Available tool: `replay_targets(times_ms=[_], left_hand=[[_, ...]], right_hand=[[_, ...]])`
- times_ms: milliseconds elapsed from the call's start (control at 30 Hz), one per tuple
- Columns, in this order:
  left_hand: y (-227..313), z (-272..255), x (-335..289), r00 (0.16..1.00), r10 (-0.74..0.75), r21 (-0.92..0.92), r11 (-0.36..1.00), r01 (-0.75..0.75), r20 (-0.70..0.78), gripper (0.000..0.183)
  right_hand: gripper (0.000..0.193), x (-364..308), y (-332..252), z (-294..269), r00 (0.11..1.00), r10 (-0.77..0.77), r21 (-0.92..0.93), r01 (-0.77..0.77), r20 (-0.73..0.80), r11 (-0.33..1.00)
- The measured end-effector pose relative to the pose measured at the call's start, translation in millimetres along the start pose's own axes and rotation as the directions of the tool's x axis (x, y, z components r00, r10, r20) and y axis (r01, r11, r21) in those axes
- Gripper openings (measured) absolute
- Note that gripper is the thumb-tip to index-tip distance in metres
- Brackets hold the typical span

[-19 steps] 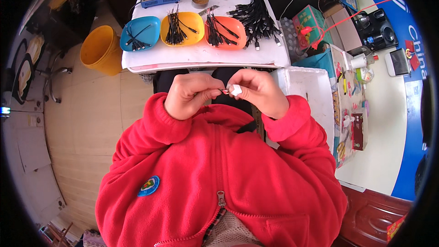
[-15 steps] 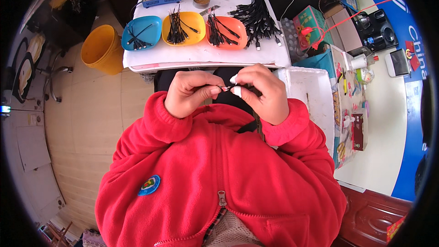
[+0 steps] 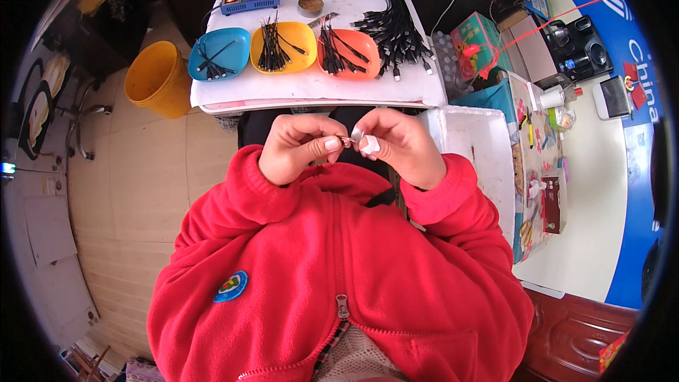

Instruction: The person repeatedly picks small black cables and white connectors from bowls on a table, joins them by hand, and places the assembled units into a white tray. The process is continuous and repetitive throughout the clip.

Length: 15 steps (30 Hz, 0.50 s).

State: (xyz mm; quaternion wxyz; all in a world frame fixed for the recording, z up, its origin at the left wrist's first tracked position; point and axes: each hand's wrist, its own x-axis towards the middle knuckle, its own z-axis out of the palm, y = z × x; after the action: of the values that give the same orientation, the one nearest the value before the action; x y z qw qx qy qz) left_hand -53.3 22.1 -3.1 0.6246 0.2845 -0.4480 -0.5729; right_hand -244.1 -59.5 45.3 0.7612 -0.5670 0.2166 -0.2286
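Two hands are held close together in front of the chest, just below the near edge of the desk [image 3: 311,88]; the fingers of the left hand [image 3: 297,147] are pinched together on a small metal connector tip [image 3: 346,140], while the fingers of the right hand [image 3: 396,145] are closed around a small white piece [image 3: 369,144], which sits just beside that tip; whether the two parts touch cannot be told. Red sleeves [image 3: 233,198] are seen running back from both wrists. Farther out, three shallow dishes are set in a row on the white desk: a blue dish [image 3: 219,53], a yellow dish [image 3: 284,46] and an orange dish [image 3: 348,53], each loaded with short black cables; a larger bundle of black cables [image 3: 385,10] is spread beside the orange dish. A yellow bucket [image 3: 157,78] is stood on the floor to the left of the desk.
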Motion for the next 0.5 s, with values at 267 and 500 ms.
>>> replay_targets(times_ms=[267, 500], left_hand=[[-13.5, 4.9, 5.1, 0.965, -0.132, -0.542, 0.806, 0.238, 0.227, 0.017], [-0.6, 4.5, 6.7, 0.965, -0.161, -0.432, 0.87, 0.237, 0.207, 0.012]], right_hand=[[0.02, 12.6, -5.4, 0.1, 0.707, -0.647, -0.634, 0.646, 0.286, 0.426], [0.01, 4.7, 3.1, 9.8, 0.837, -0.534, -0.361, 0.537, 0.119, 0.762]])
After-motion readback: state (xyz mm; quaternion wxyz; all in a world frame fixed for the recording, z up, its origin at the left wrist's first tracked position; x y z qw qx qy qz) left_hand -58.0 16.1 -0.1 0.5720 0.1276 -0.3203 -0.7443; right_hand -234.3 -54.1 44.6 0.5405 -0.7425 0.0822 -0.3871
